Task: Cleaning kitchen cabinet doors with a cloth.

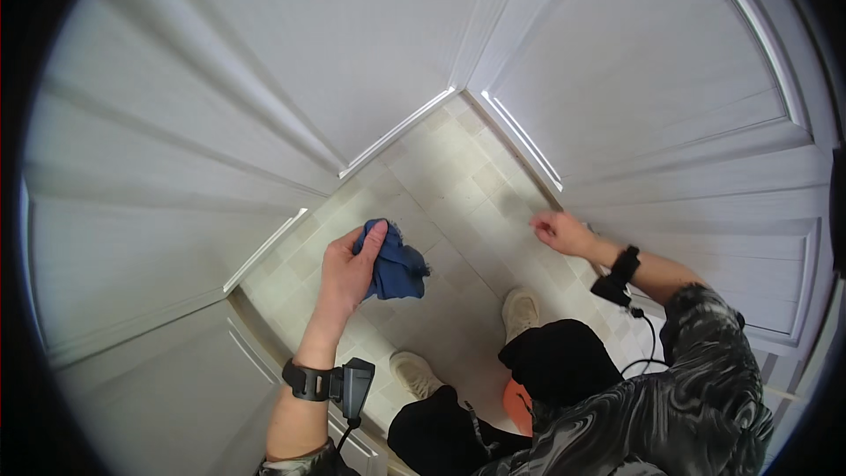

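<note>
A folded dark blue cloth with frayed edges is gripped in my left hand, the thumb pressed on top of it. Both are held above the tiled floor, apart from the panels around me. My right hand hovers beside the lower edge of the white panelled door on the right. Its fingers are curled and somewhat blurred, and I cannot see anything in them. Whether that hand touches the door is not clear.
White panelled surfaces surround the floor and meet in a corner ahead. Another panel stands close on my left. My beige shoes rest on the tiles. Behind them, between my legs, is an orange object. Cabled devices are strapped to both forearms.
</note>
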The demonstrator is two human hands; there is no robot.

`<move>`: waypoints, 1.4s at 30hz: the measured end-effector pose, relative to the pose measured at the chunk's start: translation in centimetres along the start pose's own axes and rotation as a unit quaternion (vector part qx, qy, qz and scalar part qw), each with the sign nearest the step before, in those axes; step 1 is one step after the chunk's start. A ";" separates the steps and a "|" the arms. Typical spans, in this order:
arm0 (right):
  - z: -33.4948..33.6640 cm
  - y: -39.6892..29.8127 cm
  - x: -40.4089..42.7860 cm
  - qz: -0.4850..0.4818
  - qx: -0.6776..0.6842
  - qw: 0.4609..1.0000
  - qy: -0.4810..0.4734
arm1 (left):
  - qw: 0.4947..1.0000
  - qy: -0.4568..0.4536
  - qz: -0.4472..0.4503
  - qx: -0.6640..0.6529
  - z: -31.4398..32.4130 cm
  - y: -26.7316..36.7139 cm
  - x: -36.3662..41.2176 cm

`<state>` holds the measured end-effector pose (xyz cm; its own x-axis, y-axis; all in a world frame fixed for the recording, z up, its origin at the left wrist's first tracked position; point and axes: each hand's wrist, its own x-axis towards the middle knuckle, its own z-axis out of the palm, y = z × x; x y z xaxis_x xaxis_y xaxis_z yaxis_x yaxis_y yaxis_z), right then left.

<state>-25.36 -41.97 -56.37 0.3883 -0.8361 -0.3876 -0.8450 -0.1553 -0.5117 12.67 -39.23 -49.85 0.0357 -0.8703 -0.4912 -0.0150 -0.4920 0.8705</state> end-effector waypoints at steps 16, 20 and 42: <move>-1.9 -15.8 6.6 -0.190 0.114 0.973 -0.063 | 0.991 0.031 0.026 -0.128 1.3 0.5 -4.6; -1.2 -19.4 2.3 -0.137 0.397 0.887 -0.193 | 0.977 0.016 -0.059 -0.205 3.7 -0.6 -4.9; -11.5 -4.3 0.6 -0.155 -0.363 0.756 0.522 | 0.979 0.084 -0.178 -0.043 3.7 -18.2 3.0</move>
<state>-25.68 -47.85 -45.60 0.4273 -0.6012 0.6753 -0.8992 -0.3599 0.2486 9.31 -32.96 -67.31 0.1866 -0.6238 -0.7590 0.1114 -0.7541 0.6472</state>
